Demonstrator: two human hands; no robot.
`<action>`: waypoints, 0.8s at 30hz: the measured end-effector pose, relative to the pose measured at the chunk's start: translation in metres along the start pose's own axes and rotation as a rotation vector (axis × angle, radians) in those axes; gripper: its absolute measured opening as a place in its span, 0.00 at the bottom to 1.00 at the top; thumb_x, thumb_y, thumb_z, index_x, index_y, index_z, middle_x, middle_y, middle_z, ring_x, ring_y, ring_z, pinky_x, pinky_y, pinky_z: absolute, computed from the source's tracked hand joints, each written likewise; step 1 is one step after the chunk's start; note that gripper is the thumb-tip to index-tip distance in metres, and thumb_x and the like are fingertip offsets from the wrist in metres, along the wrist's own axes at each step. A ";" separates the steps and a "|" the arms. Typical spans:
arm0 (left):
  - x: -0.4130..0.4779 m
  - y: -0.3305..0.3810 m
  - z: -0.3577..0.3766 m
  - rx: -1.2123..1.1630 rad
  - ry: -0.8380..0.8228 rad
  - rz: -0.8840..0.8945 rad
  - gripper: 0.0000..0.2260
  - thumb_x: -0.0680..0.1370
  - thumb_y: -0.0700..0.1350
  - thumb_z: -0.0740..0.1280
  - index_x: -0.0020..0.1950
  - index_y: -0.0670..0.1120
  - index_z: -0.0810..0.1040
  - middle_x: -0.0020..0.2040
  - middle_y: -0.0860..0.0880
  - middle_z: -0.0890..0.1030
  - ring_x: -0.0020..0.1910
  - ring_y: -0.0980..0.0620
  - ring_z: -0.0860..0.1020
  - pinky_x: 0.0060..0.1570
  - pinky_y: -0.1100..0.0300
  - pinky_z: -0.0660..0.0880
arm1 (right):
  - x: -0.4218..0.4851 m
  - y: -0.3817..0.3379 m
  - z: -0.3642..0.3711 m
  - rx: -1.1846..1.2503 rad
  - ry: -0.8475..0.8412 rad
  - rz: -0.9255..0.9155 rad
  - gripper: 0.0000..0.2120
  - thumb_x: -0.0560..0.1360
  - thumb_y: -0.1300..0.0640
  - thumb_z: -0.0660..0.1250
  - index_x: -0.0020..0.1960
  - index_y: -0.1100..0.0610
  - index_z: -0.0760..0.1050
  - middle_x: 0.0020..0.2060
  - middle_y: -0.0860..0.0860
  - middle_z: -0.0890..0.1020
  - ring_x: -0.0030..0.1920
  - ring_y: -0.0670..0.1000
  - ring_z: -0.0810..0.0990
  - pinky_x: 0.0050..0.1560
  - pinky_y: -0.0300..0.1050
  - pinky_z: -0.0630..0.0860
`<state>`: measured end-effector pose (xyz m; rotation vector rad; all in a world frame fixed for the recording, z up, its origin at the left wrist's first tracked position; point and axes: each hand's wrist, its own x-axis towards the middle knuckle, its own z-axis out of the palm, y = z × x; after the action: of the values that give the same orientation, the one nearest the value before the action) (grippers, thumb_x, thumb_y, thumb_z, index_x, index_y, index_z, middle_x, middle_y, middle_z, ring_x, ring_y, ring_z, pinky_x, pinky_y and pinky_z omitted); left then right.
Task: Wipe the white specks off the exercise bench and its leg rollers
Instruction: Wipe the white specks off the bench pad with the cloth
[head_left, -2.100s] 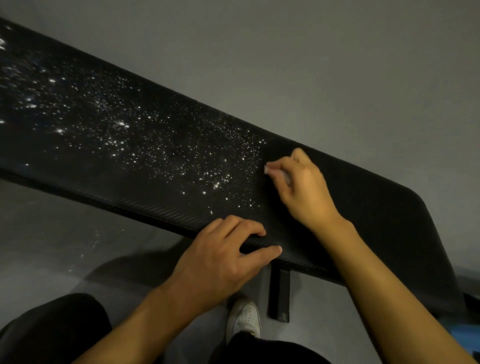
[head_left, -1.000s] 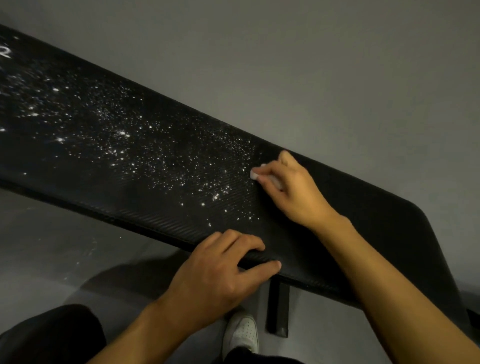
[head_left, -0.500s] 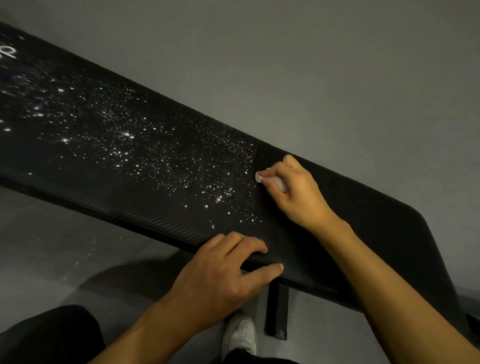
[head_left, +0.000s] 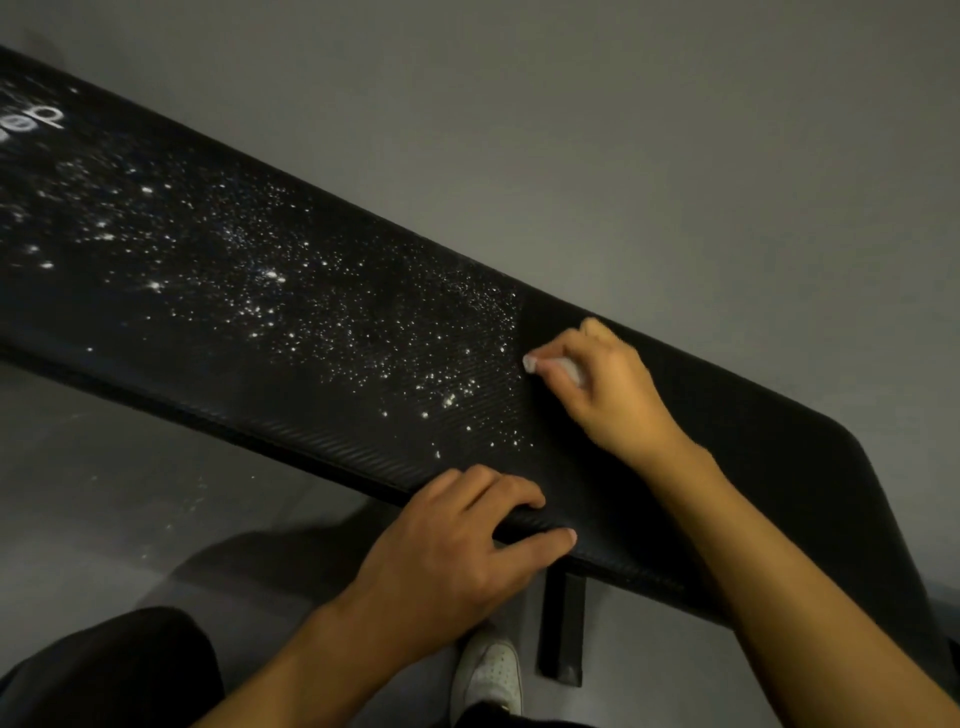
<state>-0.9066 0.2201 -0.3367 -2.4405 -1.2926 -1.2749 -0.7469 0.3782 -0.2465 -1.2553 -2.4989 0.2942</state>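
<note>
A long black padded exercise bench (head_left: 753, 457) runs from upper left to lower right. White specks (head_left: 291, 301) cover its middle and left part; the stretch right of my right hand looks dark and clean. My right hand (head_left: 602, 389) pinches a small white wad (head_left: 563, 368) and presses it on the pad at the edge of the speckled area. My left hand (head_left: 457, 545) grips the bench's near edge, fingers on top and thumb along the side. No leg rollers are in view.
A black metal bench leg (head_left: 561, 629) stands on the grey floor below the pad. My white shoe (head_left: 488, 675) is beside it, and dark trousers (head_left: 114, 670) fill the lower left. Some white specks lie on the floor (head_left: 176, 504) at left.
My right hand with the wad has made small back-and-forth strokes at the boundary of the specks, ending slightly lower. My left hand has kept its grip on the edge.
</note>
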 end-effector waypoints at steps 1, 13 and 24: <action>0.000 0.000 0.000 0.000 0.003 -0.001 0.12 0.79 0.45 0.74 0.61 0.55 0.85 0.56 0.46 0.82 0.49 0.47 0.78 0.45 0.54 0.71 | 0.013 0.004 0.001 -0.017 0.014 0.053 0.08 0.81 0.48 0.65 0.57 0.47 0.80 0.49 0.48 0.74 0.48 0.47 0.76 0.52 0.52 0.76; -0.001 0.002 -0.001 0.001 0.018 -0.016 0.13 0.84 0.46 0.62 0.62 0.56 0.84 0.56 0.46 0.82 0.50 0.48 0.77 0.45 0.54 0.71 | -0.055 -0.021 -0.001 0.094 -0.106 -0.181 0.13 0.81 0.46 0.62 0.60 0.49 0.80 0.45 0.46 0.71 0.45 0.44 0.73 0.45 0.45 0.73; -0.002 0.002 0.001 0.035 0.042 -0.008 0.12 0.83 0.45 0.64 0.61 0.56 0.85 0.56 0.47 0.83 0.49 0.47 0.78 0.43 0.53 0.73 | -0.046 -0.035 0.011 0.136 -0.047 -0.157 0.11 0.82 0.49 0.63 0.60 0.51 0.80 0.46 0.48 0.70 0.45 0.46 0.74 0.43 0.52 0.75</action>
<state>-0.9052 0.2182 -0.3383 -2.3746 -1.3038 -1.2877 -0.7514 0.3198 -0.2540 -1.0048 -2.5510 0.4507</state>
